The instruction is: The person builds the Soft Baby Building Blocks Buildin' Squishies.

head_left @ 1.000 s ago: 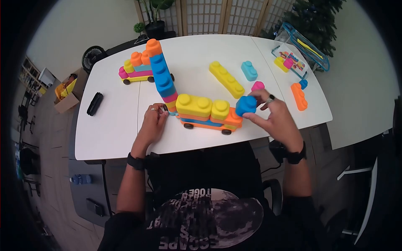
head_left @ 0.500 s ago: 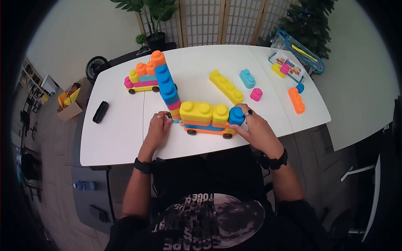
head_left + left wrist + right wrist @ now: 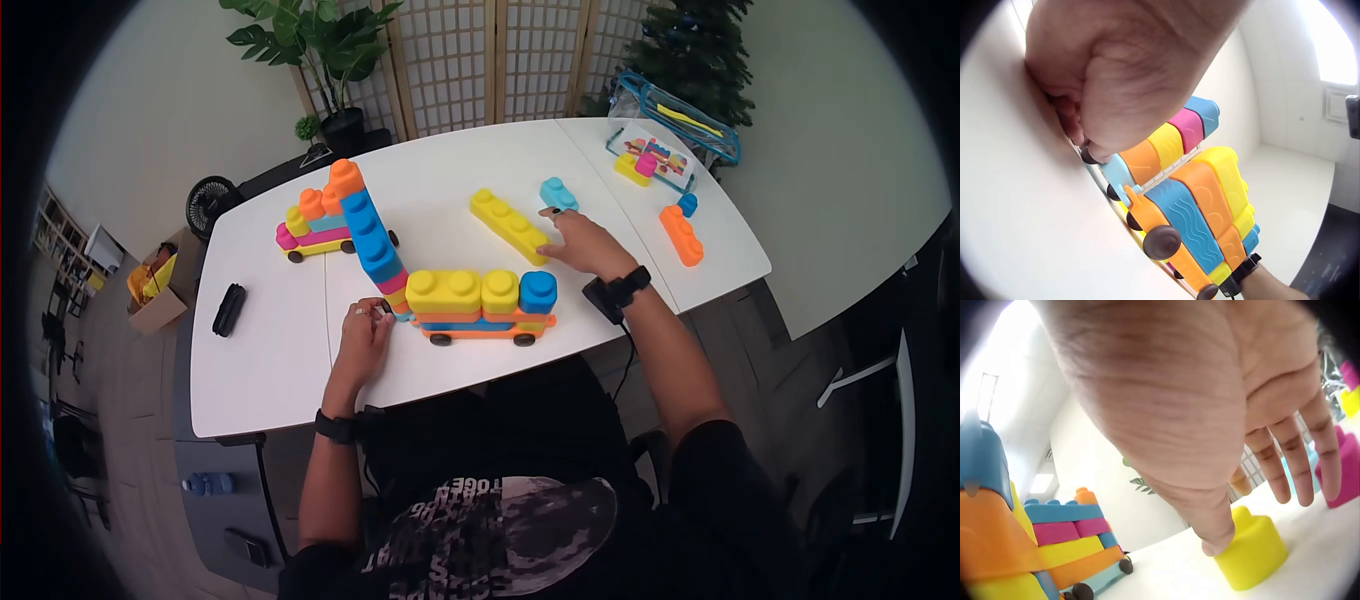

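My left hand pinches the light-blue wheeled base at the foot of a tall block tower, by its near wheel. Coupled in front is an orange wheeled wagon stacked with yellow blocks and a blue block at its right end. My right hand hovers with fingers extended beside a long yellow block. The thumb is right at that block's end in the right wrist view. A pink block stands beside the fingertips there; in the head view the hand hides it.
A light-blue block lies beyond my right hand. Farther right are an orange block, a small blue block, a yellow block and a picture card. Another block car stands behind the tower; a black case lies left.
My right hand set the blue block on the wagon's right end, let go, and moved away over the pink block. The left hand stays at the tower's base.
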The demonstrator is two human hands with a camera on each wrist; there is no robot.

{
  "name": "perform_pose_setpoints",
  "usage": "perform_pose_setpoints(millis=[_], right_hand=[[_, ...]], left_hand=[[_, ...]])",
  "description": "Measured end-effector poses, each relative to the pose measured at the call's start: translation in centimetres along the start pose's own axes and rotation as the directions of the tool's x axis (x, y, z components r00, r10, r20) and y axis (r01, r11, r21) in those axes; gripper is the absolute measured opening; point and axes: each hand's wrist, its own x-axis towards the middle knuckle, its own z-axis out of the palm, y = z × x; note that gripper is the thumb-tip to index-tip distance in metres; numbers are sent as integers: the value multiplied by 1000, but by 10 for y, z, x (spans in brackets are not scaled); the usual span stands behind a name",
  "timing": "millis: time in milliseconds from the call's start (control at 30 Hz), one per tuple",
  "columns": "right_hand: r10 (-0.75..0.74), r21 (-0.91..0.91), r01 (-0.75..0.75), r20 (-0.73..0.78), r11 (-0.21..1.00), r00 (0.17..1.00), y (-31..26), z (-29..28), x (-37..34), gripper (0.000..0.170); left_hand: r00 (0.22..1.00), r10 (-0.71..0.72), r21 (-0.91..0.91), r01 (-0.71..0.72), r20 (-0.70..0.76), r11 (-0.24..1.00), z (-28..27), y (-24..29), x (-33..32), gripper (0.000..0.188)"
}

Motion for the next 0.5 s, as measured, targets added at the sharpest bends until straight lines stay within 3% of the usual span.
perform_pose_setpoints(millis=[167, 367, 433, 500], right_hand=[[99, 78, -112, 156, 991, 983, -19, 1, 19, 59], [-56, 144, 81, -169, 986, 984, 9, 8, 12, 52], [80, 350, -48, -80, 936, 994, 2, -17, 1, 53], [24, 351, 24, -132, 936, 991, -24, -54, -24, 48]], left_hand=[[1000, -24, -18, 24, 7, 1000, -2, 5, 0, 29], [1000, 24, -18, -24, -13, 1000, -2, 6, -1, 28], [999, 34, -28, -35, -34, 999, -1, 5, -3, 29], [1000, -14, -7, 14, -6, 1000, -2, 6, -3, 30]])
